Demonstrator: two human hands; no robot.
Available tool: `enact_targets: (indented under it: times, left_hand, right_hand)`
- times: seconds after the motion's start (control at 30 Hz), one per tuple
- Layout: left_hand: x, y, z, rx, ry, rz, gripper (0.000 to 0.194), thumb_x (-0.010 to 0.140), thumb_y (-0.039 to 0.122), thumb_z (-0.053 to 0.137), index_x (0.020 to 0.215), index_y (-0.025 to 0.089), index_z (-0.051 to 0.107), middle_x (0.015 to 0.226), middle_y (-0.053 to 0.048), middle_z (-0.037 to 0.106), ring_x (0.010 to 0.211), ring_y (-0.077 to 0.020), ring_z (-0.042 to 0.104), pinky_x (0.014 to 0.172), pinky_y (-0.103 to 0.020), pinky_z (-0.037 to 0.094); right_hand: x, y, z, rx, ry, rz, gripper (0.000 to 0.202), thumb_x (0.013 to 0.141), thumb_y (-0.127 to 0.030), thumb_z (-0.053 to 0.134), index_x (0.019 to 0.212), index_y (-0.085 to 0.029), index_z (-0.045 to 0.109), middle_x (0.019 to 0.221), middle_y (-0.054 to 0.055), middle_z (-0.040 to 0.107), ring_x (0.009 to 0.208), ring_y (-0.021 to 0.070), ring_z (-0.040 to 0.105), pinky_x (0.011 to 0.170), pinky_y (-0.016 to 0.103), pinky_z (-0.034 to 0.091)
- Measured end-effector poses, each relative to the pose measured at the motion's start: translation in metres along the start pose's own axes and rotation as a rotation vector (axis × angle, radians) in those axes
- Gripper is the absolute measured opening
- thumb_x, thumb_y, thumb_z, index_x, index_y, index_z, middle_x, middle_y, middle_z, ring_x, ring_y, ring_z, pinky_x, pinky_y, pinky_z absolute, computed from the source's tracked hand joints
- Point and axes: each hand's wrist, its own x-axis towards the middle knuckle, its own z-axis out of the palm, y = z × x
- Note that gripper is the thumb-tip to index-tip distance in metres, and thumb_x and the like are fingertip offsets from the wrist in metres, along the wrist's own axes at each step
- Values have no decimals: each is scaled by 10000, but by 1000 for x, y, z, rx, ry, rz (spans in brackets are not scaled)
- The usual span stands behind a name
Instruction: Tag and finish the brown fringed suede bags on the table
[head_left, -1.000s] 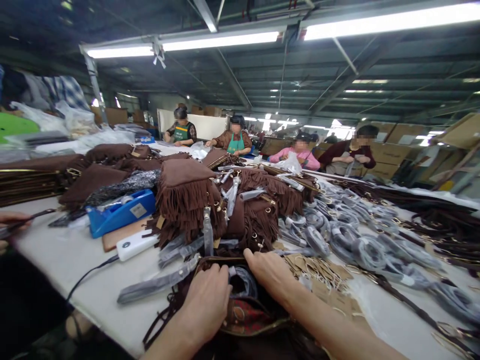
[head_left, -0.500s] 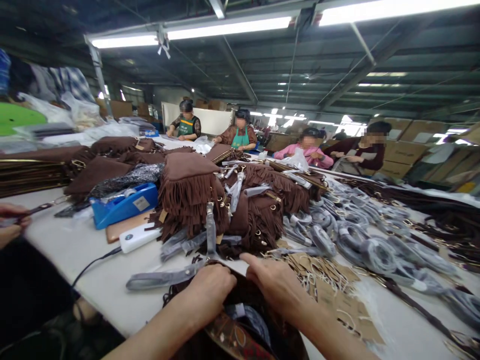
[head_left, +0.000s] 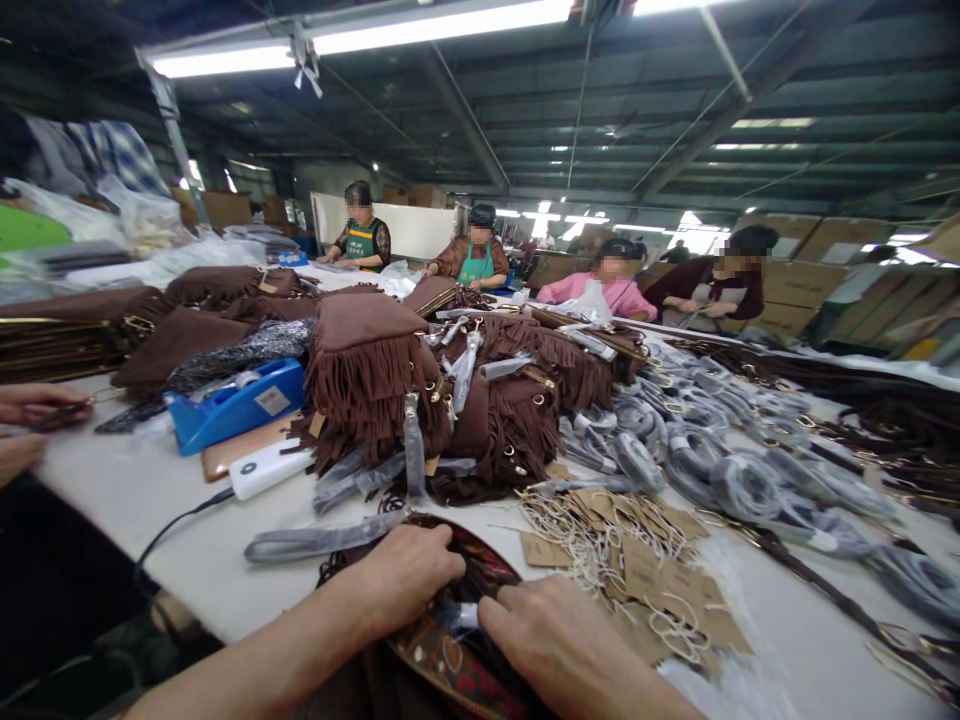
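A dark brown bag [head_left: 420,665] with a patterned lining lies open at the table's near edge. My left hand [head_left: 411,578] is closed on the bag's far left rim, fingertips curled inward. Over the opening on the right, my right hand [head_left: 551,630] is closed beside a small white-ended, plastic-wrapped piece [head_left: 459,615]; its fingertips are partly hidden, so its hold cannot be made out. A plastic-wrapped strap [head_left: 322,542] extends left from the bag. Brown fringed bags [head_left: 367,350] are piled just beyond.
Paper tags with strings [head_left: 652,575] and wrapped strap coils [head_left: 750,487] lie right. A blue tape dispenser [head_left: 236,405] and white device [head_left: 270,468] with a cable stand left. Another person's hands [head_left: 37,415] are at the left edge; several people work across the table.
My right hand has moved down and toward me, from the bag's far rim to over its opening. The mouth shows wider. My left hand stays at the rim, and the view has shifted slightly.
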Motion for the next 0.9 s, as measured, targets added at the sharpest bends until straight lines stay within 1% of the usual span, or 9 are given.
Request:
enact_targets:
  times: [0.13, 0.27, 0.4, 0.47, 0.57, 0.63, 0.7, 0.77, 0.9]
  left_hand:
    - [3, 7, 6, 37, 22, -30, 204, 902, 58, 472, 903, 166, 644, 894, -87, 678, 792, -245, 685, 674, -319, 532]
    - [6, 1, 16, -29, 66, -81, 205, 870, 29, 472, 894, 142, 642, 894, -100, 700, 817, -237, 691, 722, -311, 538]
    - [2, -12, 20, -98, 81, -98, 196, 802, 36, 514, 856, 161, 655, 896, -83, 718, 851, -243, 691, 730, -290, 527]
    - [-1, -17, 23, -138, 93, -87, 197, 803, 49, 513, 876, 167, 653, 945, -87, 717, 888, -242, 684, 752, -283, 519]
    - [-2, -18, 28, -187, 113, -100, 212, 809, 50, 499, 899, 163, 654, 976, -100, 713, 907, -248, 679, 752, -282, 510]
    - [0, -17, 31, -210, 129, -135, 229, 810, 37, 478, 881, 153, 661, 953, -117, 715, 888, -261, 681, 729, -294, 505]
    - [2, -16, 35, -232, 150, -160, 248, 809, 25, 459, 857, 152, 666, 932, -123, 714, 873, -265, 679, 717, -300, 497]
    - [1, -17, 38, -257, 173, -167, 258, 806, 20, 451, 847, 158, 665, 912, -116, 710, 859, -256, 672, 713, -296, 486]
    - [-3, -20, 45, -309, 221, -163, 260, 809, 16, 441, 851, 171, 645, 900, -87, 701, 841, -222, 652, 721, -275, 465]
  right_hand:
    - [-3, -3, 5, 13, -6, 22, 96, 864, -105, 622, 843, -193, 654, 764, 25, 742, 596, 211, 703, 430, 315, 252]
    - [0, -4, 2, 71, 14, 117, 158, 861, -64, 598, 865, -197, 683, 862, 30, 744, 658, 192, 703, 468, 289, 303]
    - [12, -3, -7, 284, -31, 252, 146, 887, -156, 591, 872, -218, 723, 894, 32, 755, 758, 178, 709, 546, 241, 369]
    - [19, -3, -11, 372, -38, 326, 133, 880, -214, 601, 896, -222, 733, 878, 47, 765, 821, 205, 715, 613, 240, 402]
    - [31, -1, -11, 358, -39, 410, 173, 882, -275, 586, 920, -209, 742, 880, 98, 771, 864, 260, 719, 643, 270, 416]
    - [36, 0, -9, 311, -56, 414, 207, 893, -255, 553, 923, -196, 749, 883, 128, 770, 857, 280, 723, 627, 282, 413]
    - [40, 2, -8, 275, -79, 401, 225, 878, -189, 534, 924, -187, 754, 873, 142, 770, 831, 285, 729, 606, 285, 405]
    - [40, 5, -9, 281, -81, 360, 230, 865, -172, 540, 934, -208, 757, 875, 124, 774, 833, 274, 730, 603, 279, 403]
    - [41, 10, -16, 316, -40, 239, 218, 890, -230, 551, 954, -273, 755, 891, 59, 781, 891, 233, 720, 665, 259, 425]
